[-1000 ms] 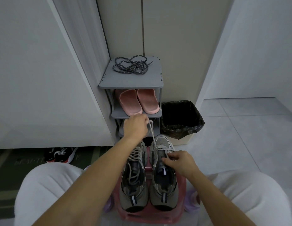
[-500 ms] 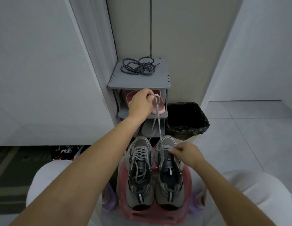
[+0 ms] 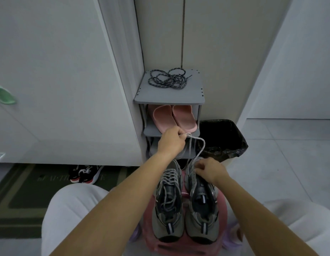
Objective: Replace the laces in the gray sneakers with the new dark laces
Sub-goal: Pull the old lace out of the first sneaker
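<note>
1. Grip state. My left hand [image 3: 170, 142] pinches a raised loop of the old light gray lace [image 3: 199, 145], fingers curled round it. My right hand [image 3: 209, 171] grips the right sneaker [image 3: 201, 209] at its front eyelets, fingers curled. Whether it also nips the lace there I cannot tell.

2. Task items. Both sneakers stand side by side on a pink stool [image 3: 186, 248]. The left sneaker [image 3: 168, 200] is fully laced. The new dark laces [image 3: 168, 79] lie in a tangle on top of the gray shoe rack [image 3: 169, 97], untouched.

3. Hazards. A lace tip catching in an eyelet would likely drag the right sneaker forward off the stool. A released lace could drop into the black-lined bin [image 3: 223, 139] just beside it.

4. Surroundings. Pink slippers [image 3: 174, 117] sit on the rack's next shelf. My left forearm crosses above the left sneaker, blocking access to it.
</note>
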### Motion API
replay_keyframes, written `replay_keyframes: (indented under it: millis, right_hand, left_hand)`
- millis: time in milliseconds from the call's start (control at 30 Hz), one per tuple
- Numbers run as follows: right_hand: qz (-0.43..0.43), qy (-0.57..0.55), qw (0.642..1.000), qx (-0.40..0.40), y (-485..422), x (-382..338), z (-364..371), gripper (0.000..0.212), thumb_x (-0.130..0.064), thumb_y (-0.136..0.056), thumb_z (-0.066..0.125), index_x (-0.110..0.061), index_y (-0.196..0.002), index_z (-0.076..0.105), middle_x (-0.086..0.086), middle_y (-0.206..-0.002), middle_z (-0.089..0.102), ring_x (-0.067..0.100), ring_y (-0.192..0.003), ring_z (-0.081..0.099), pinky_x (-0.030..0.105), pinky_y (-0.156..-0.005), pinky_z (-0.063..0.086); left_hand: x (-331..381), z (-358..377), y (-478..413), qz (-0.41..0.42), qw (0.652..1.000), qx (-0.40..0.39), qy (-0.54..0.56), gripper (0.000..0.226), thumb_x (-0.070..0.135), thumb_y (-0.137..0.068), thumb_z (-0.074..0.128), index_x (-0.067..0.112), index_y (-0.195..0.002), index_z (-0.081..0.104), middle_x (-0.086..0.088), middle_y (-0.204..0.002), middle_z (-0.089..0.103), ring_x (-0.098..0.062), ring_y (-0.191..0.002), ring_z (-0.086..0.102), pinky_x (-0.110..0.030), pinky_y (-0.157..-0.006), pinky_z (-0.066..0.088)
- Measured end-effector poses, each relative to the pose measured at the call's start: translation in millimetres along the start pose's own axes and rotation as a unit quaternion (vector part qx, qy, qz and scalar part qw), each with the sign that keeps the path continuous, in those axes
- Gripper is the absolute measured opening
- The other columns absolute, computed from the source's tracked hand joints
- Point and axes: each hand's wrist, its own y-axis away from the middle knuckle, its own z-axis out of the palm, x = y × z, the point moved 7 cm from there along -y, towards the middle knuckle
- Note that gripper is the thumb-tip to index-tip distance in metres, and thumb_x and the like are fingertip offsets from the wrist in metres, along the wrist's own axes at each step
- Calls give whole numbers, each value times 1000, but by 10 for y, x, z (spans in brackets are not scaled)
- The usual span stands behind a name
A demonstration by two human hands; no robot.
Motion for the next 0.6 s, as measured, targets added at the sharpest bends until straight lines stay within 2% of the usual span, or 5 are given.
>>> replay_keyframes:
  millis: [133,233,333,500,600]
  right_hand:
    - [6,-49,999,7,-19,-29,26,13,-40,-83,63,-31,-74,66,1,-95,65,19,-85,63,29,-78,48]
    - [29,-95,995,28,-18,11,27,34,-32,-83,66,-24,-55,48,-3,-67,56,18,-67,58,25,-63,41]
    - [37,-132,989,51,19,51,15,37,-28,-84,64,-19,-56,43,-3,-58,49,17,-59,48,28,-58,38]
    - [36,-193,978,72,26,61,-57,33,-24,-86,60,-24,-58,43,-5,-59,48,19,-64,47,31,-61,39]
    - [41,-292,953,70,2,82,-113,22,-22,-84,64,-24,-64,53,0,-64,57,23,-68,55,38,-71,49]
  left_hand:
    - [-124,188,51,-32,999,-42,4,17,24,-93,54,23,-76,53,6,-77,55,-20,-83,56,-34,-75,45]
    - [-195,316,98,-44,997,-65,-6,15,25,-93,54,20,-79,54,5,-76,54,-20,-80,55,-34,-73,45]
    - [-295,477,168,-61,995,-84,-7,12,27,-91,58,19,-81,57,1,-83,61,-24,-87,62,-38,-80,52]
    - [-397,744,272,-76,990,-115,-17,9,32,-87,64,22,-88,65,-2,-98,69,-24,-92,64,-38,-85,52]
    - [-389,870,302,-64,987,-143,-34,11,32,-85,65,22,-80,64,-5,-87,67,-25,-83,62,-36,-80,50]
